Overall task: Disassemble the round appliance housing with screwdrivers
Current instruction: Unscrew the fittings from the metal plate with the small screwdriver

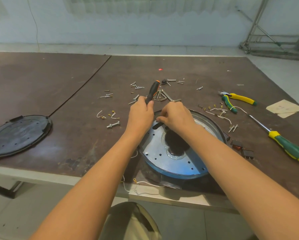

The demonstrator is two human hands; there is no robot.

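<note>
Round housing [171, 163] is sitting on the desk [75, 94], right under both hands. L hand [141, 113] is gripping the black screwdriver [153, 91], handle leaning up and away, tip (hidden) aiming at the far rim. R hand [176, 116] is curling beside it; can't tell on what.

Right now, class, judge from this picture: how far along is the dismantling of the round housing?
Done: the black cover lies off to the left, and loose screws litter the table. In hand: the left hand grips the black-orange screwdriver; the right hand curls its fingers at the housing far edge, on what is unclear. Left: the metal plate still sits in the housing.
</note>
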